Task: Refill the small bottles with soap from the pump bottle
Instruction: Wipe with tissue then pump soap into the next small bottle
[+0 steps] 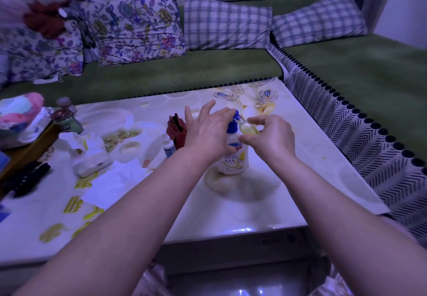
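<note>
My left hand (209, 129) lies over the blue pump head of the pump bottle (233, 154), palm down, outer fingers spread loose and gripping nothing that I can see. My right hand (271, 137) pinches a small bottle (248, 126) of yellowish soap, tilted, its mouth up against the pump's spout. The pump bottle stands upright mid-table (254, 203), and another small bottle (167, 146) with a blue label stands just left of my left wrist.

head-worn view, angled down, table (231, 214) close
</note>
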